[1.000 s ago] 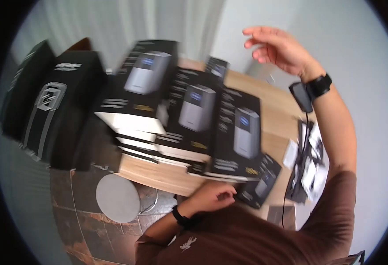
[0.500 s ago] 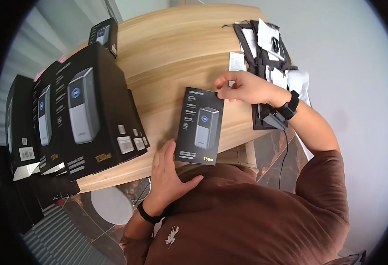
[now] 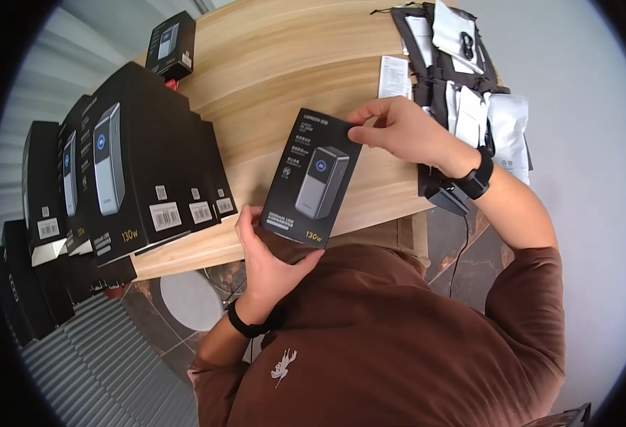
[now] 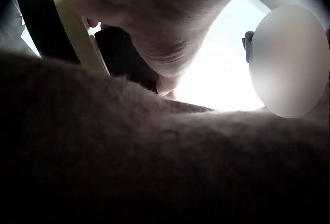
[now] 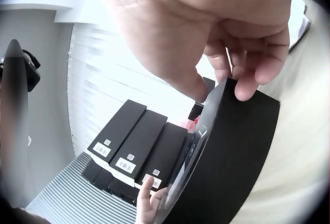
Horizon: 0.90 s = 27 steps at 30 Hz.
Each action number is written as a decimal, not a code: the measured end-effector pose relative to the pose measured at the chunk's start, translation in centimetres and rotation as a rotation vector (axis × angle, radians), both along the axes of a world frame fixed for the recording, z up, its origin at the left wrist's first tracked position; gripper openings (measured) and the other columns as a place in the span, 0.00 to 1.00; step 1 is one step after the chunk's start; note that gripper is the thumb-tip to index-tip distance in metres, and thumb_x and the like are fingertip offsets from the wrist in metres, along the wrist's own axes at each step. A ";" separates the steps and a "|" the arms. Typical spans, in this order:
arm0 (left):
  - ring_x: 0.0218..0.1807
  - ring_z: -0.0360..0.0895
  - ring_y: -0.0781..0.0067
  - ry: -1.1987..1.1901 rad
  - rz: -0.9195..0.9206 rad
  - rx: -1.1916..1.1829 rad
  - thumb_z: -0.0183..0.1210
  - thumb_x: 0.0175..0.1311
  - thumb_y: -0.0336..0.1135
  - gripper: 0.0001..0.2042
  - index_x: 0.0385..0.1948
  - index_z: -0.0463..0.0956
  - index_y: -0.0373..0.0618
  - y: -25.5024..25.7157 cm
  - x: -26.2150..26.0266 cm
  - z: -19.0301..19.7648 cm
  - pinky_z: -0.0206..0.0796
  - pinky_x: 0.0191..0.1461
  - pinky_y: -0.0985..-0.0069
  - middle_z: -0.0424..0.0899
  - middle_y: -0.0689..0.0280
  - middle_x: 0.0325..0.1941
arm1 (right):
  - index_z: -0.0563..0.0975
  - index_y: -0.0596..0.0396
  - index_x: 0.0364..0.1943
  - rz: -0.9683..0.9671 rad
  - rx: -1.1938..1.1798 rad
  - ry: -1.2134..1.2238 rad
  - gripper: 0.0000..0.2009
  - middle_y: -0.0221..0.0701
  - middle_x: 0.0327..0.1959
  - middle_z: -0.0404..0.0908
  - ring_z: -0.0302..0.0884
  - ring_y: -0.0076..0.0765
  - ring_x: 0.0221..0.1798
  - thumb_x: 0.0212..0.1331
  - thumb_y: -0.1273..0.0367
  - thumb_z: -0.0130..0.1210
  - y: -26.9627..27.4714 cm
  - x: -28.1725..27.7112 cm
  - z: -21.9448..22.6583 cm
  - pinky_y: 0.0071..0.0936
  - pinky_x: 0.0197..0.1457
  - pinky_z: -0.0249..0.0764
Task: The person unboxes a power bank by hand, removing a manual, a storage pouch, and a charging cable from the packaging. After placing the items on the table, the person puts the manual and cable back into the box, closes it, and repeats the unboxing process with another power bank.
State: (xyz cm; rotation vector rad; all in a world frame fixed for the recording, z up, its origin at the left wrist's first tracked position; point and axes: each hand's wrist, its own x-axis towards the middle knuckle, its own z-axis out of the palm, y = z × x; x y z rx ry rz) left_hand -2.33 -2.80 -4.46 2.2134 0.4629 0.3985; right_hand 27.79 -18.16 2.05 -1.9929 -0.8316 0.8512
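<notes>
A black box [image 3: 311,178] with a grey device printed on its front is held tilted above the wooden table's near edge. My right hand [image 3: 407,134] pinches its top right corner between thumb and fingers. At the bottom left end, my left hand [image 3: 270,263] grips the box, thumb by the lower edge and fingers at the left side, partly hidden. In the right wrist view, the right hand [image 5: 206,23] pinches the upper edge of the box [image 5: 227,157]. The left wrist view is dark; the left hand [image 4: 154,18] is against a dark shape.
Large black boxes [image 3: 142,171] stand stacked at the table's left, with a smaller box [image 3: 171,44] behind them. Dark pouches [image 3: 437,78], white packets [image 3: 507,132] and a paper sheet [image 3: 394,77] lie at the right. A round stool [image 3: 190,300] stands below the table edge.
Since the earlier frames, both hands have come to the small box. It has been raised and tilted clockwise, and my left fingers and thumb have closed on its lower end. The view has swung too.
</notes>
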 end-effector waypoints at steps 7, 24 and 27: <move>0.72 0.69 0.44 0.003 0.001 0.014 0.87 0.40 0.38 0.63 0.77 0.46 0.33 -0.6 0.2 1.7 0.62 0.77 0.53 0.66 0.44 0.72 | 0.86 0.62 0.50 -0.008 -0.015 0.028 0.14 0.26 0.35 0.88 0.80 0.17 0.35 0.68 0.66 0.68 0.3 -0.4 -0.5 0.20 0.37 0.72; 0.82 0.61 0.42 -0.079 -0.105 -0.125 0.82 0.47 0.36 0.60 0.80 0.47 0.32 3.3 -1.4 -0.8 0.57 0.84 0.56 0.61 0.44 0.82 | 0.84 0.67 0.54 -0.144 0.013 0.273 0.14 0.25 0.40 0.87 0.80 0.17 0.36 0.70 0.71 0.68 -1.6 -1.9 -0.9 0.18 0.42 0.76; 0.83 0.61 0.46 -0.050 -0.109 -0.177 0.81 0.46 0.31 0.61 0.82 0.45 0.37 3.3 -1.2 -0.3 0.56 0.85 0.57 0.57 0.46 0.84 | 0.84 0.63 0.56 -0.113 0.008 0.324 0.13 0.24 0.41 0.87 0.77 0.15 0.35 0.71 0.75 0.65 -1.9 -1.9 -1.2 0.17 0.41 0.74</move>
